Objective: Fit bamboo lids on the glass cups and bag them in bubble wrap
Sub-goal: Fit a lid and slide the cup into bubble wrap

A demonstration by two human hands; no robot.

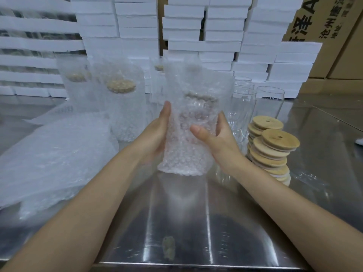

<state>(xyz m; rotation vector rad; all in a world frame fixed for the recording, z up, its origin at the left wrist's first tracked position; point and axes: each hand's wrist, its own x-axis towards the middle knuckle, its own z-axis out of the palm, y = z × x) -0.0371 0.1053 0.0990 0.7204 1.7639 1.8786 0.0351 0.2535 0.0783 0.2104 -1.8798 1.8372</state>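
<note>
Starting far left: a slumped heap of bubble wrap bags [55, 154] on the steel table [176, 222], spilling toward the near edge. Behind the heap, bagged cups [121, 114] standing upright, a pale bamboo disc showing through the wrap near the top of each. Further back, walls of white foam boxes [222, 26] stacked high across the rear.

Moving to centre now: left hand [155, 138] pressed to the left flank of the bubble wrap bag [186, 154], thumb straight up along the edge, fingers out of sight behind the wrap and probably curled round it. Held upright, that bag, bottom end low over the table, open mouth flopping loose above. Inside, a glass cup [196, 116], blurred by the bubbles, capped with a bamboo lid [200, 95] roughly halfway up the bag. Right hand [218, 142] clasping the other flank, thumb laid across the front, fingers round the far side.

On to the right: empty glass cups [271, 101], bare and upright, just behind the right hand. Nearer, leaning stacks of bamboo lids [275, 142], a small hole in each top disc, just beside the right wrist. Far right, brown cartons [334, 46] with printed characters, behind the foam.
</note>
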